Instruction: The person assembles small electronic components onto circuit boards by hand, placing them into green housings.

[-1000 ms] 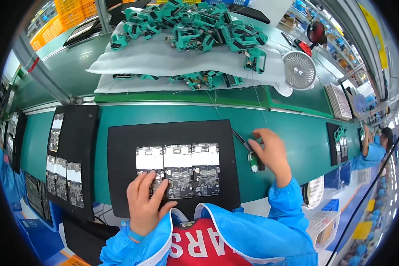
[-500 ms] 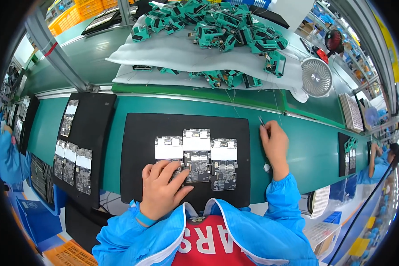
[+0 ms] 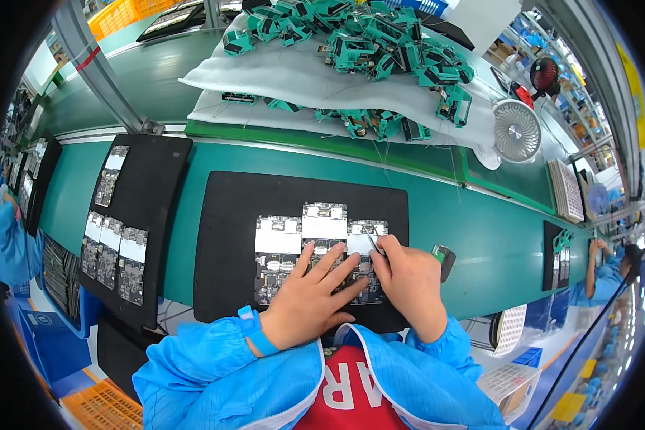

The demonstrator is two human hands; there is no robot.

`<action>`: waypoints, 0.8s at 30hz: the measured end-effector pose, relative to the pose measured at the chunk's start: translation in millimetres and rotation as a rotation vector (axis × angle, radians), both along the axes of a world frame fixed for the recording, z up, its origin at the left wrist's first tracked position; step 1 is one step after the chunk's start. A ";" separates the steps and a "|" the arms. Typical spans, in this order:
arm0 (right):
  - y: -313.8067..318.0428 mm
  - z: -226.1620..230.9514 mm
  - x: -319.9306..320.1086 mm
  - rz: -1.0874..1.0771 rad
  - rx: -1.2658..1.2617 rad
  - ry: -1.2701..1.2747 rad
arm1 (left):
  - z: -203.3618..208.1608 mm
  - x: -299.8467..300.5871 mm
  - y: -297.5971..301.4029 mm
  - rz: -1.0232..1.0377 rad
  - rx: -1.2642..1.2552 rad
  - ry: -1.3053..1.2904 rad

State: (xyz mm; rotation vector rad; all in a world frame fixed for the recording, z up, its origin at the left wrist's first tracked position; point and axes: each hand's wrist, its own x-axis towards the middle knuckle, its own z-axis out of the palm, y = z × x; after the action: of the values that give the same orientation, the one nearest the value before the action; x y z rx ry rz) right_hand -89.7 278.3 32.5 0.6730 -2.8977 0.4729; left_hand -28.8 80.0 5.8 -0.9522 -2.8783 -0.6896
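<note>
Three circuit boards with white patches lie side by side on a black pad [image 3: 226, 236]: a left board [image 3: 277, 235], a middle board [image 3: 325, 221] and a right board [image 3: 358, 245]. My left hand [image 3: 309, 299] rests with spread fingers across the lower parts of the middle and right boards. In my right hand [image 3: 413, 283] thin tweezers [image 3: 372, 241] are pinched, their tips over the upper part of the right board. Just beyond my right knuckles, a small green and black part [image 3: 445, 259] lies on the green work surface.
Another black pad [image 3: 154, 179] with several boards lies to the left. Behind, a heap of green parts [image 3: 358, 50] covers white foam sheets [image 3: 265, 82], with loose wires hanging down. A white fan [image 3: 517, 130] stands at far right. People work at both sides.
My right hand has come in leftward with the tweezers, from beside the pad to the right board. My left hand has slid right from the left board. The small green and black part has appeared.
</note>
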 end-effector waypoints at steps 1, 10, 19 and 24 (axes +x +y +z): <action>-1.7 0.9 2.7 -0.011 0.011 -0.002 | -0.6 -0.1 -0.4 -0.004 0.015 -0.002; -0.6 5.8 3.4 -0.073 -0.039 0.040 | -1.8 -1.2 -1.1 -0.015 0.067 -0.044; -7.9 0.6 4.6 -0.074 0.018 -0.017 | -1.9 -0.4 -1.1 -0.012 0.074 -0.039; -8.5 5.5 4.8 -0.064 0.020 -0.069 | -3.9 0.8 0.8 0.003 0.093 -0.039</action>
State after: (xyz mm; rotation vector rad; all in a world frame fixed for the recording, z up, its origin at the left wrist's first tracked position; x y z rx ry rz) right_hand -84.9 269.8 38.0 0.5759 -2.9820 0.4684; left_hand -28.0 80.8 1.9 -0.9324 -2.8518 -0.8428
